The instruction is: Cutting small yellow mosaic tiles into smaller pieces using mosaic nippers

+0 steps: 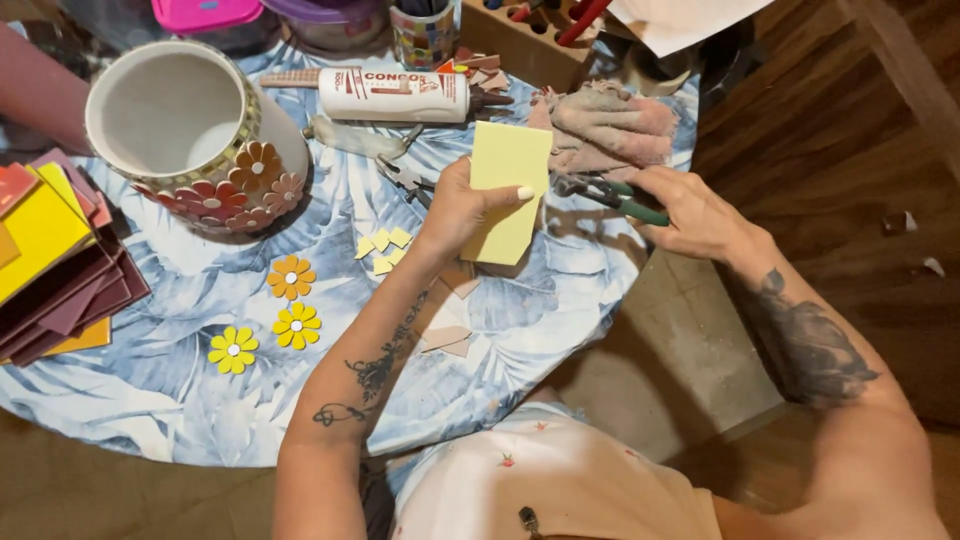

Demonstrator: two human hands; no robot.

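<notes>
Nearby, 3 mosaic flowers [272, 313], white pot [195, 130], glue tube [395, 95], rag [610, 125].

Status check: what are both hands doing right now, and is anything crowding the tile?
Left hand grips pale yellow tile, held above the table. Right hand holds green-handled nippers at tile's edge. Small yellow tile pieces lie beside; nothing blocking.

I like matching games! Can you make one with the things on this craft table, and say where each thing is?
Things:
1. pale yellow tile
2. green-handled nippers
3. white pot
4. three flowers

Places:
A. in the right hand
B. flat on the leaf-print cloth
C. in the left hand
D. lying on its side at the far left

Pairs: 1-C, 2-A, 3-D, 4-B
</notes>
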